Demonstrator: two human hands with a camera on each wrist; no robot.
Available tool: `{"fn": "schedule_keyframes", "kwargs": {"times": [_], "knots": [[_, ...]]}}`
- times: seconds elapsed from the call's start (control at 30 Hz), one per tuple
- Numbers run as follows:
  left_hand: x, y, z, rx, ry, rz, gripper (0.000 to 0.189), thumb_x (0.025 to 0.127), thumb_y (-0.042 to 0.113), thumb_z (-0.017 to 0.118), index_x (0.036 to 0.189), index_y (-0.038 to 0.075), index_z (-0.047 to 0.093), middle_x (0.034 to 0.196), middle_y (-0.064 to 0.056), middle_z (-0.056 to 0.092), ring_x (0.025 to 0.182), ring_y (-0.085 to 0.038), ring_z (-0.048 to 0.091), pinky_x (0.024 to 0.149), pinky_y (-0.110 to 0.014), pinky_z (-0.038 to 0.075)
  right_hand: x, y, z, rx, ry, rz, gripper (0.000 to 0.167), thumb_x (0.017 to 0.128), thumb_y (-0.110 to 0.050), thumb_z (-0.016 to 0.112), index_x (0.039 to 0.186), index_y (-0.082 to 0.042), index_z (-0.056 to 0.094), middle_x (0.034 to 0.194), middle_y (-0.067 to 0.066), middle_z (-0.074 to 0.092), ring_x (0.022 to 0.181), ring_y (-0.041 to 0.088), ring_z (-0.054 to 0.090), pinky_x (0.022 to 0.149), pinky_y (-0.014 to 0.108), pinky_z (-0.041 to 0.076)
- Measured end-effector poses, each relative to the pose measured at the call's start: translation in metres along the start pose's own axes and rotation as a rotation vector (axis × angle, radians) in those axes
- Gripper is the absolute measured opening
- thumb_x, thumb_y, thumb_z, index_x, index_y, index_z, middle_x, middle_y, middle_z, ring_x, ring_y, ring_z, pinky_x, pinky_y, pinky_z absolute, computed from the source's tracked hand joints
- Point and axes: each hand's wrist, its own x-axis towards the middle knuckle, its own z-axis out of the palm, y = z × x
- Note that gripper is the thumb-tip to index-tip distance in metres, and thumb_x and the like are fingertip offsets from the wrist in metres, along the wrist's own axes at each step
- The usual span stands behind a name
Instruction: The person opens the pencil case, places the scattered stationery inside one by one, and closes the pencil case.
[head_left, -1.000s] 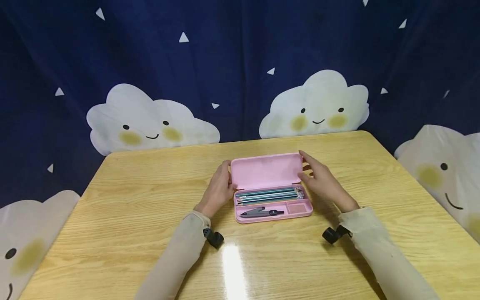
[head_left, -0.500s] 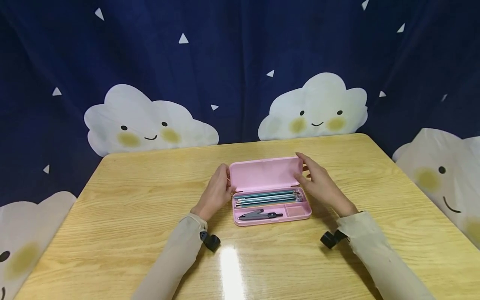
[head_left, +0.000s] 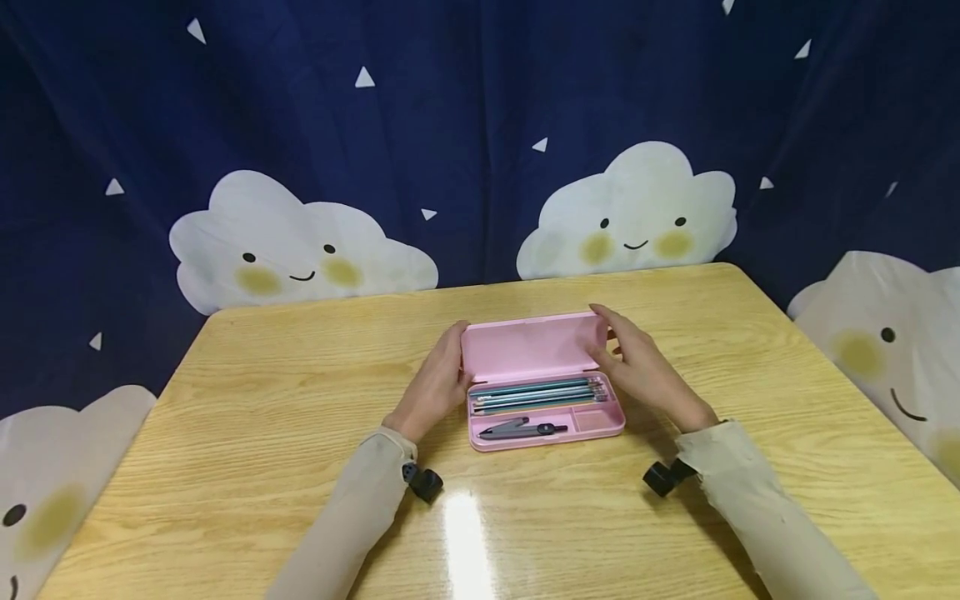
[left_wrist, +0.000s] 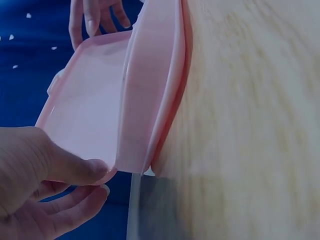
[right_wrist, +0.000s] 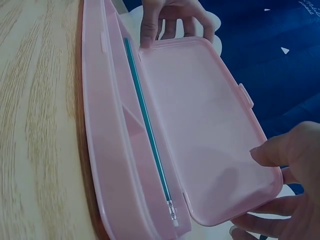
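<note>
A pink pencil case [head_left: 547, 442] lies unfolded on the wooden table, its lid [head_left: 532, 346] raised at the back. Several teal and white pencils [head_left: 536, 395] fill the rear compartment, and a grey compass [head_left: 517, 428] lies in the front one. My left hand [head_left: 433, 383] pinches the lid's left side; the left wrist view shows the thumb on its inner face and fingers behind. At the opposite end, my right hand [head_left: 641, 367] grips the lid's right side, thumb in front of the inner face and forefinger at the top corner. Its other fingers are partly hidden behind the lid.
The front right compartment of the case contains a flat pinkish piece [head_left: 594, 418]. Behind the table [head_left: 300, 400] hangs a dark blue curtain [head_left: 480, 142] with smiling clouds. A black wrist camera [head_left: 423, 483] sits on the left sleeve, another [head_left: 662, 479] on the right.
My left fingers have slid up toward the lid's top left corner. The right thumb has moved slightly inward over the lid, which leans a little differently, its top edge lower in the head view.
</note>
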Motion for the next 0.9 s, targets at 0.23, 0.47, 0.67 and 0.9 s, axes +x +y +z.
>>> {"fn": "schedule_keyframes", "kwargs": {"times": [0.23,0.47,0.67,0.9], "knots": [[-0.001,0.009,-0.001,0.051,-0.027,0.014,0.075,0.083,0.004,0.072,0.145,-0.002,0.030,0.133,-0.021,0.045,0.117,-0.029,0.049,0.103,-0.039,0.041,-0.002,-0.002,0.001,-0.024,0.008,-0.013,0.063,0.097,-0.021,0.057,0.149,-0.001,0.028,0.144,0.026,0.038,0.125,0.040,0.043,0.097,0.056,0.041],[0.000,0.017,0.000,0.151,0.043,0.107,0.066,0.082,0.009,0.072,0.138,-0.004,0.039,0.128,-0.021,0.047,0.113,-0.033,0.050,0.097,-0.041,0.045,-0.003,-0.005,0.004,-0.135,0.098,-0.161,0.054,0.092,-0.009,0.064,0.138,0.005,0.040,0.135,0.026,0.044,0.127,0.041,0.041,0.106,0.055,0.031],[0.001,0.025,-0.001,0.191,0.061,0.154,0.051,0.088,0.014,0.066,0.131,-0.006,0.047,0.122,-0.021,0.053,0.108,-0.033,0.054,0.096,-0.040,0.045,-0.004,-0.013,0.004,-0.194,0.140,-0.194,0.043,0.093,-0.019,0.064,0.128,0.001,0.051,0.130,0.021,0.051,0.124,0.038,0.043,0.105,0.055,0.029],[0.003,0.036,-0.004,0.234,0.015,0.163,0.039,0.094,0.018,0.060,0.126,-0.004,0.054,0.114,-0.018,0.060,0.101,-0.031,0.060,0.091,-0.040,0.048,-0.003,-0.017,0.005,-0.183,0.162,-0.206,0.029,0.098,-0.025,0.056,0.117,-0.004,0.061,0.114,0.013,0.063,0.110,0.030,0.053,0.095,0.050,0.036]]}}
